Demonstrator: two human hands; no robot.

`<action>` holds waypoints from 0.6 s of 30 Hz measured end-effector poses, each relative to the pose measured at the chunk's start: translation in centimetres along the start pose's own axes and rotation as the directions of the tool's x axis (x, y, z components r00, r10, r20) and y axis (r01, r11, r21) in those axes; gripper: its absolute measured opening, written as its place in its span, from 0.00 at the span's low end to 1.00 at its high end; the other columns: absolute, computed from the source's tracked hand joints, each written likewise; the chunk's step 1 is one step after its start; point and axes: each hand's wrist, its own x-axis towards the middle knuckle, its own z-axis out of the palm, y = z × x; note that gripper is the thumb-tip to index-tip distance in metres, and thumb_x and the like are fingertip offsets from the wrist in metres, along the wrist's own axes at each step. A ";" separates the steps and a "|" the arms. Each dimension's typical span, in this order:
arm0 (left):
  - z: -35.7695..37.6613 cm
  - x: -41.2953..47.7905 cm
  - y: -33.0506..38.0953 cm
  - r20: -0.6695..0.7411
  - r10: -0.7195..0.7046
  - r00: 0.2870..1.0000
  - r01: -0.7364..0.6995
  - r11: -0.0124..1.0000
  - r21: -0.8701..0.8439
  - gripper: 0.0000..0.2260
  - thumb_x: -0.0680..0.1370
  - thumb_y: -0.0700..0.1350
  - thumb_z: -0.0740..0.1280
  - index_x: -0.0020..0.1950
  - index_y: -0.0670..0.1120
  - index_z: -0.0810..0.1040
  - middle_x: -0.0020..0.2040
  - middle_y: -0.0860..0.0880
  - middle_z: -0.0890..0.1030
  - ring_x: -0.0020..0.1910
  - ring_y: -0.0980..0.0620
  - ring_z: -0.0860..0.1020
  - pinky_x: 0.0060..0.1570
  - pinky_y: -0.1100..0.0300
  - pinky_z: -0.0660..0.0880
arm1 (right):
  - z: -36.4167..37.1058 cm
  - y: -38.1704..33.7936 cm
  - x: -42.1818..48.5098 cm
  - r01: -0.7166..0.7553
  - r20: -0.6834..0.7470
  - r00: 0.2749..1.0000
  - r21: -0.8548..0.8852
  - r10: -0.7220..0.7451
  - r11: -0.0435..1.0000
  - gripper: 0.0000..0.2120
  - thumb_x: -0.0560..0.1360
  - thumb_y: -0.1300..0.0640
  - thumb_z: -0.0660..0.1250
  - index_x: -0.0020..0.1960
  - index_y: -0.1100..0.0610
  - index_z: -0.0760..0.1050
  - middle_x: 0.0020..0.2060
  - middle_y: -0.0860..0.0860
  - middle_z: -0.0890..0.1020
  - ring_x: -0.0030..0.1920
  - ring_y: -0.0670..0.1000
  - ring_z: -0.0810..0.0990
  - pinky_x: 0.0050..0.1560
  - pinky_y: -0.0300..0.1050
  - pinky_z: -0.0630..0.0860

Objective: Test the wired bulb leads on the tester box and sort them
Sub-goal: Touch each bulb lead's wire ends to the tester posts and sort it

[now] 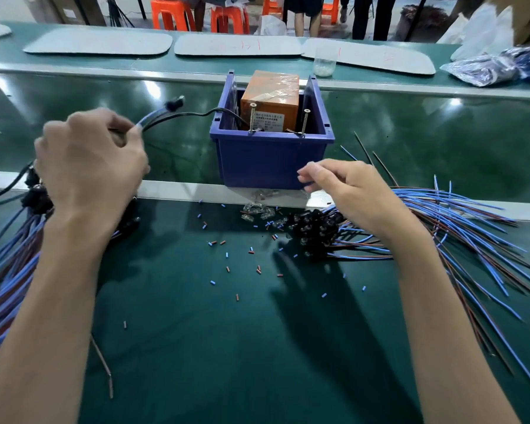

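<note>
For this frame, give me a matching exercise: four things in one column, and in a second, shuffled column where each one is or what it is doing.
Column one
1. orange tester box
2. left hand
3. loose clear bulbs
4. clear plastic cup

Column two
A. stands far back, at the white mats
B. grips a blue-wired lead
C. sits inside the blue bin
D. lie on the green table, just in front of the bin

Pairs: 1-C, 2-B, 3-D, 4-A
</note>
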 end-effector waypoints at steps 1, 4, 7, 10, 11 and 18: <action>-0.1 -0.6 1.3 -0.012 0.045 0.999 -0.046 0.998 -0.037 0.19 0.72 0.61 0.60 0.53 0.50 0.78 0.36 0.46 0.83 0.41 0.41 0.83 0.48 0.45 0.79 | 0.0 -0.5 -0.1 0.012 0.016 1.000 0.081 -0.013 0.997 0.13 0.80 0.49 0.59 0.49 0.52 0.81 0.46 0.47 0.84 0.47 0.45 0.82 0.51 0.40 0.76; -0.2 -3.7 5.4 -0.048 0.260 0.964 -0.263 0.963 -0.060 0.14 0.75 0.57 0.63 0.50 0.51 0.81 0.35 0.48 0.84 0.38 0.45 0.83 0.45 0.48 0.78 | 0.0 -1.9 -0.7 0.039 0.104 0.992 0.239 -0.065 0.970 0.11 0.80 0.50 0.60 0.52 0.51 0.80 0.50 0.48 0.84 0.42 0.42 0.81 0.44 0.32 0.74; 0.7 -7.2 8.1 0.105 0.453 0.885 -0.433 0.885 -0.171 0.09 0.76 0.53 0.65 0.46 0.50 0.82 0.33 0.51 0.83 0.32 0.46 0.82 0.39 0.50 0.78 | 0.2 -3.1 -1.2 0.009 0.131 0.987 0.549 -0.097 0.836 0.13 0.75 0.48 0.61 0.54 0.53 0.77 0.48 0.49 0.84 0.37 0.45 0.78 0.39 0.36 0.72; 2.0 -9.1 9.0 0.300 0.533 0.791 -0.448 0.839 -0.308 0.06 0.76 0.50 0.66 0.49 0.49 0.78 0.35 0.53 0.83 0.31 0.50 0.79 0.39 0.51 0.77 | 0.2 -4.2 -1.2 0.020 0.036 0.996 0.785 -0.077 0.619 0.15 0.76 0.51 0.59 0.53 0.60 0.76 0.42 0.53 0.83 0.34 0.47 0.74 0.38 0.38 0.71; 2.2 -9.4 9.2 0.330 0.545 0.771 -0.437 0.829 -0.349 0.06 0.76 0.48 0.68 0.51 0.50 0.76 0.35 0.54 0.82 0.29 0.54 0.77 0.40 0.52 0.76 | 0.0 -4.4 -1.1 0.047 -0.011 0.998 0.799 -0.064 0.599 0.13 0.79 0.53 0.58 0.51 0.61 0.77 0.41 0.53 0.84 0.34 0.47 0.74 0.38 0.37 0.71; 1.1 -9.0 10.3 0.624 0.336 0.706 0.191 0.757 -0.625 0.13 0.79 0.54 0.59 0.39 0.49 0.74 0.40 0.50 0.85 0.34 0.52 0.83 0.33 0.66 0.72 | -0.7 -4.9 -1.5 0.167 -0.104 0.985 0.800 -0.141 0.576 0.15 0.82 0.59 0.55 0.41 0.62 0.76 0.41 0.54 0.84 0.38 0.47 0.81 0.42 0.36 0.76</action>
